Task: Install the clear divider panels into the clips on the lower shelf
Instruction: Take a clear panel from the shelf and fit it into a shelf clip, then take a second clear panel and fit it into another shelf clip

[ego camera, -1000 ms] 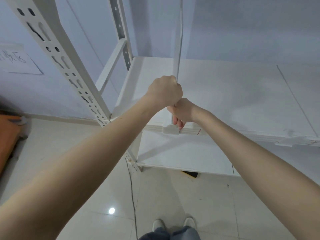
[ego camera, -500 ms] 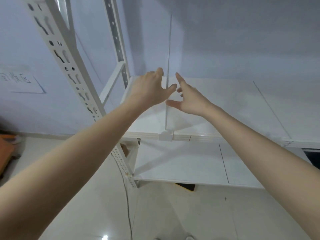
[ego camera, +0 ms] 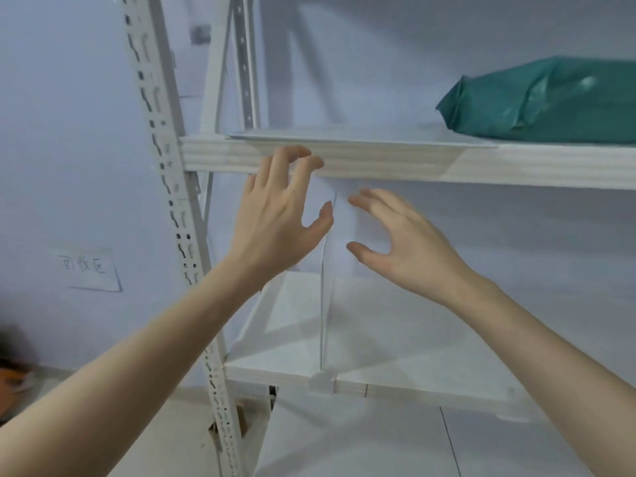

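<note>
One clear divider panel (ego camera: 322, 304) stands upright on the lower shelf (ego camera: 430, 349), its near edge a thin pale line rising from a white clip (ego camera: 320, 383) on the shelf's front lip at about 6 o'clock of the frame centre. Its foot appears seated in that clip, though whether a rear clip grips the far end cannot be made out. The left hand (ego camera: 275, 222) hovers at 9 o'clock of the panel's upper edge with fingers spread and loosely curled, gripping nothing; the thumb tip lies very near the panel's edge, and whether it touches cannot be told. The right hand (ego camera: 406, 246) hangs at 3 o'clock of that edge, fingers open and blurred, holding nothing and clear of the panel. The fingertips of the left hand overlap the front beam of the upper shelf (ego camera: 378, 163), on which a thin flat sheet (ego camera: 361, 137), possibly further panels, lies at 12 o'clock, and a green bag (ego camera: 537, 101) sits toward 2 o'clock. A second white clip (ego camera: 512, 409) shows at 4 o'clock on the lower shelf's front lip, with nothing standing in it. As a judgement, one divider is in place and the person stands between steps; at least that empty clip awaits a panel, so the task seems partly done, with more left.
</note>
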Action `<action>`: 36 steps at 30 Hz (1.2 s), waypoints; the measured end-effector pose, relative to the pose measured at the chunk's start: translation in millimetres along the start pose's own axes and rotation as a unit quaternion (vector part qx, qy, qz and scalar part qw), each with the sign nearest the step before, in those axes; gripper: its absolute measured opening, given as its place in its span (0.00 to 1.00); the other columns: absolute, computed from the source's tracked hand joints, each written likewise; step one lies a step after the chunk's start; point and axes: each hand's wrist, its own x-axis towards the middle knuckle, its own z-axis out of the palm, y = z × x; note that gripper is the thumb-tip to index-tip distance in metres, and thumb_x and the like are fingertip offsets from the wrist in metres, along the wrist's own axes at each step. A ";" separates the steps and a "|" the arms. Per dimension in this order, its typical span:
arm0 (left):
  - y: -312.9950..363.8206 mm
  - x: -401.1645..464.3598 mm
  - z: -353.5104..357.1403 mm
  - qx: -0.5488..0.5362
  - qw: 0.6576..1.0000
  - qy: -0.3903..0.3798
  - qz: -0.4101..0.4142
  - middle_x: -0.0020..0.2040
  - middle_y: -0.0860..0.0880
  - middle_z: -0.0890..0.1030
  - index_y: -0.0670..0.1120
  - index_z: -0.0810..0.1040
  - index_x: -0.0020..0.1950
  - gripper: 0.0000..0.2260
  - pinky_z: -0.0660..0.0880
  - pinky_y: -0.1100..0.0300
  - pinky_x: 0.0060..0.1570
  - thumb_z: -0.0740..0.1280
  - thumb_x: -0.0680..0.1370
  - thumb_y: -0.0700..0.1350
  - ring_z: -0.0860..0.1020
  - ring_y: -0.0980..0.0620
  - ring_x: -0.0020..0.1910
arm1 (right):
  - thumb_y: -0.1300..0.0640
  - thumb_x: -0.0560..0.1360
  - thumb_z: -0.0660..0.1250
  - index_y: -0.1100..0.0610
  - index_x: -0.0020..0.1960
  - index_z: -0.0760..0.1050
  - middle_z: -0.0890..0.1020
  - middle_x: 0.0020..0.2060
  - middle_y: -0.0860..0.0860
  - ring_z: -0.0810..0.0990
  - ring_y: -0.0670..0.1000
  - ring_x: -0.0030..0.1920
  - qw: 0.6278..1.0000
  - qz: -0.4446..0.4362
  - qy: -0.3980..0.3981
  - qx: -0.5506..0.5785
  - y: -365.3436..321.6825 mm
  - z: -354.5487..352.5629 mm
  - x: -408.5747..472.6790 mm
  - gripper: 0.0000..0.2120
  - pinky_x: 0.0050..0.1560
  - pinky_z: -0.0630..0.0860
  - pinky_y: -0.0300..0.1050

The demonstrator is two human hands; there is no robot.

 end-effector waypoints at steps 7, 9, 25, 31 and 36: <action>0.9 41.7 -14.0 0.028 0.998 -0.043 0.032 0.71 0.44 0.69 0.43 0.68 0.69 0.22 0.66 0.52 0.63 0.63 0.78 0.51 0.71 0.44 0.66 | 0.56 0.72 0.65 0.57 0.59 0.76 0.75 0.53 0.53 0.71 0.52 0.56 0.982 -0.099 0.161 -0.031 -16.4 -50.4 25.2 0.16 0.52 0.71 0.46; -0.9 53.4 -13.4 0.044 0.994 -0.094 0.045 0.73 0.44 0.67 0.44 0.65 0.73 0.23 0.63 0.50 0.68 0.61 0.80 0.51 0.69 0.44 0.70 | 0.56 0.73 0.65 0.57 0.63 0.73 0.74 0.60 0.55 0.70 0.54 0.61 0.983 -0.082 0.149 -0.072 -11.7 -58.8 37.3 0.19 0.56 0.72 0.50; 14.9 86.7 -24.1 -0.031 0.991 0.096 0.084 0.48 0.47 0.86 0.44 0.84 0.48 0.12 0.78 0.52 0.44 0.68 0.70 0.31 0.83 0.43 0.47 | 0.66 0.75 0.56 0.49 0.65 0.70 0.80 0.44 0.60 0.76 0.64 0.44 0.951 0.013 0.089 -0.295 -7.3 -96.2 54.6 0.22 0.36 0.62 0.47; 71.2 104.0 -41.4 -0.056 0.982 0.171 0.056 0.75 0.37 0.61 0.42 0.64 0.73 0.29 0.63 0.49 0.71 0.68 0.74 0.41 0.61 0.42 0.74 | 0.68 0.75 0.56 0.49 0.68 0.69 0.78 0.36 0.62 0.73 0.66 0.37 0.956 0.029 0.173 -0.235 8.1 -134.4 27.0 0.26 0.36 0.66 0.52; 130.6 98.8 -47.7 -0.148 0.972 0.183 0.029 0.75 0.34 0.56 0.37 0.58 0.75 0.32 0.64 0.53 0.69 0.66 0.73 0.38 0.59 0.47 0.72 | 0.60 0.80 0.55 0.54 0.60 0.75 0.69 0.28 0.56 0.66 0.64 0.34 0.959 0.029 0.243 -0.144 21.8 -176.1 -12.2 0.13 0.38 0.66 0.54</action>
